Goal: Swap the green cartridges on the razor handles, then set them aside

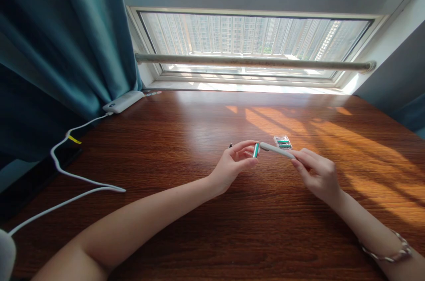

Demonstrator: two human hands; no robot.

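Between thumb and fingers, my left hand (237, 161) pinches a small razor cartridge (256, 150) with a teal and white strip, held roughly upright. My right hand (315, 170) grips the lower end of a light grey razor handle (277, 150). The handle's rounded tip points left and meets or nearly meets the cartridge; whether they are joined I cannot tell. Just behind the handle, a small clear plastic case (283, 142) lies on the table with teal-striped cartridges in it. A small dark object (230, 145) shows behind my left hand; its kind is unclear.
The brown wooden table (186, 126) reaches to the window (259, 42), where a horizontal rail (252, 60) crosses. At the left, a white power bank (124, 101) lies by the blue curtain (83, 28). Its white cable (86, 179) loops along the table's left side.
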